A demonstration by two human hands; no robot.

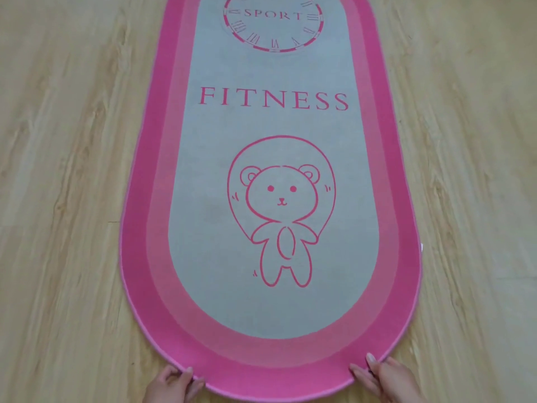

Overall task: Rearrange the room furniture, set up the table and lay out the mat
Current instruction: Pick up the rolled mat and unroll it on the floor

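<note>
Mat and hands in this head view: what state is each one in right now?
Mat: unrolled, spread flat on the wooden floor, printed side up, far end out of view.
Left hand: grip closed on the mat's near rim, left of centre.
Right hand: grip closed on the near rim, right of centre.

We see the pink-bordered mat (270,181) flat on the wood floor (64,170), our left hand (171,383) and right hand (383,379) pinching its near curved edge, bear print facing us.
</note>
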